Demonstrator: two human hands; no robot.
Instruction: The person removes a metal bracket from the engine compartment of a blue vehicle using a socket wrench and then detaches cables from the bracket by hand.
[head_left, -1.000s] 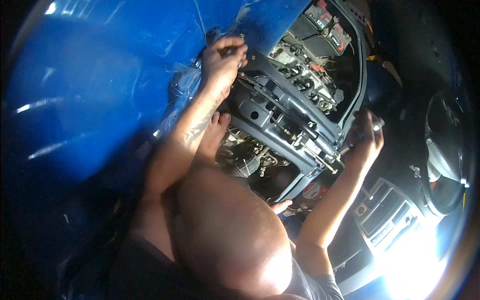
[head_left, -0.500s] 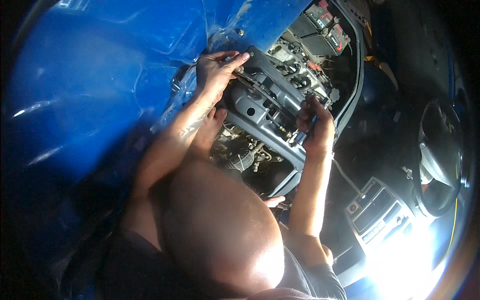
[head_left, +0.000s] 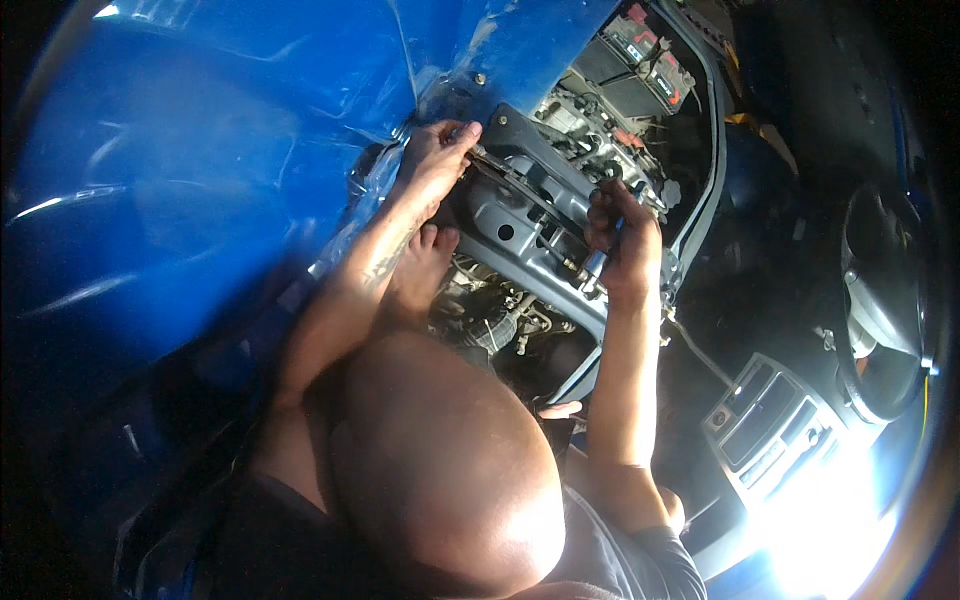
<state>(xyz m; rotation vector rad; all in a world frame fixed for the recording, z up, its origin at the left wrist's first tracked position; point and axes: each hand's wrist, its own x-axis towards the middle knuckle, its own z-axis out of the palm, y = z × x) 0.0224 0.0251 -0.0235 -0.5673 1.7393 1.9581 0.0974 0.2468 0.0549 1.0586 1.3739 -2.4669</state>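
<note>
My left hand (head_left: 437, 160) has its fingers closed on the upper-left end of a long, thin dark metal rod (head_left: 515, 180). This rod lies along a grey sheet-metal panel (head_left: 485, 215) with a round hole in it. Over the panel's right part, my right hand (head_left: 632, 245) is wrapped round a tool with a shiny chrome cylindrical end (head_left: 593, 266), which looks like a socket. Its chrome end points down toward the panel's lower right, by a small brass-coloured fitting. The palm and fingers hide the rest of the tool.
My bare foot (head_left: 428, 255) rests left of the panel, and my knee (head_left: 440, 460) fills the lower middle. A battery (head_left: 650, 75) and engine parts sit beyond an opening in the floor. Blue sheeting (head_left: 200, 180) covers the left; a steering wheel (head_left: 880, 310) and console (head_left: 765, 420) stand right.
The view has shifted slightly. My left thumb has drawn back a little to the left, and my right hand with the chrome tool has moved slightly up and left.
</note>
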